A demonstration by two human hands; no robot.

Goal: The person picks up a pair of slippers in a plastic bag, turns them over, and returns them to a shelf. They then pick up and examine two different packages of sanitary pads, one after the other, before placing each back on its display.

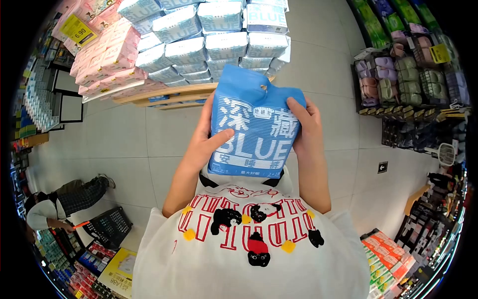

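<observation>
A blue plastic package (254, 124) with white Chinese characters and the word "BLUE" is held up in front of my chest, its printed face toward me. My left hand (211, 132) grips its left edge, thumb lying across the front. On the opposite side my right hand (304, 119) holds the upper right edge, thumb on the front near the top corner. The fingers behind the package are hidden. Just beyond it stands a stack of pale blue and white packages (206, 47), also marked "BLUE".
Pink packages (107, 52) with a yellow price tag are stacked at the left of a wooden-edged display stand (164, 94). Slippers (408, 74) hang on a rack at right. A person (50, 209) bends beside a dark basket (107, 226) at lower left. Boxed goods (386, 259) sit lower right.
</observation>
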